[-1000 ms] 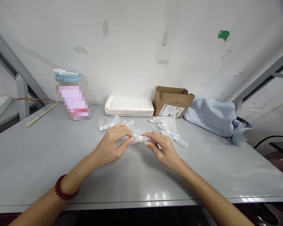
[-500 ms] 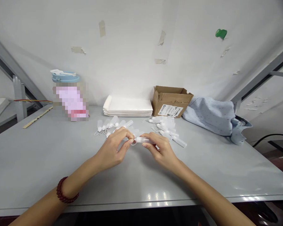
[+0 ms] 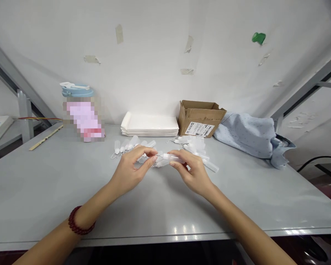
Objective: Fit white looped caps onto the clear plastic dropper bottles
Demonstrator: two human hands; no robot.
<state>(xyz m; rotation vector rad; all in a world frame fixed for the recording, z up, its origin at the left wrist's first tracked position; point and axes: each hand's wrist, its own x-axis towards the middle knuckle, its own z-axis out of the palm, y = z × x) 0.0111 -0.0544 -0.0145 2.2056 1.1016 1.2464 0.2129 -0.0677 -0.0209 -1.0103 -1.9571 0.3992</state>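
Note:
My right hand (image 3: 191,169) pinches a small translucent plastic squeeze bottle (image 3: 175,158) between thumb and fingers, its white neck pointing left. Facing that neck, the thumb and index finger of my left hand (image 3: 135,165) close together around something too small to make out. A thin line spans from these fingertips to the neck. Behind my left hand lies a group of similar bottles (image 3: 134,141), several with loop-like white straps. More bottles (image 3: 195,141) lie behind my right hand, one pointing toward the right. Others between the hands are partly covered by my fingers.
A stack of white padded envelopes (image 3: 150,126) and an open cardboard box (image 3: 201,114) stand against the wall. To the right lies crumpled light-blue cloth (image 3: 245,134). At left are a blue-lidded container (image 3: 77,90), blurred below, and a wooden strip (image 3: 45,138).
Both hands have risen slightly away from me with the bottle. My left fingertips have parted a little from the bottle's neck, and the thin line between shows more.

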